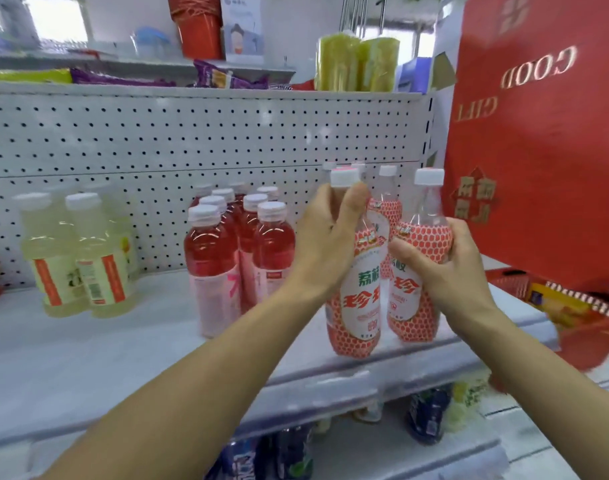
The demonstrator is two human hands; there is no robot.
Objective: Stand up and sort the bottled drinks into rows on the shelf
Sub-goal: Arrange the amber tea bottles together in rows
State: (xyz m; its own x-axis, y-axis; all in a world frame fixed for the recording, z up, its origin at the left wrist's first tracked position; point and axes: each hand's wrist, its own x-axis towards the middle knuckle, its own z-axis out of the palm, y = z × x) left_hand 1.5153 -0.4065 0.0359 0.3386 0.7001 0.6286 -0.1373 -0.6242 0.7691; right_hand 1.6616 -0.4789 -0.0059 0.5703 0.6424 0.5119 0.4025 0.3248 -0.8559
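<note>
Head view: your left grip point(327, 237) is curled round the neck of one lychee drink bottle point(356, 299), thumb and fingers pinching it just under the white cap. Your right grip point(445, 268) is wrapped round the waist of a second lychee drink bottle point(419, 237), fingers closed on its red-netted label. Both bottles are upright and side by side between your two grips, touching each other, their bases down at the front part of the shelf point(123, 348). Just behind your grips stand more capped bottles of the same kind point(388, 188), close against the pegboard back point(192, 133).

Just left of your left grip a block of red drink bottles point(209, 251) stands in two rows. Well to the left of that grip stand the pale yellow drink bottles point(78, 254). Right of your right grip hangs a red gift bag point(538, 150), and below it sits a red basket point(594, 337). Under your forearms, dark bottles point(428, 414) stand on the lower shelf.
</note>
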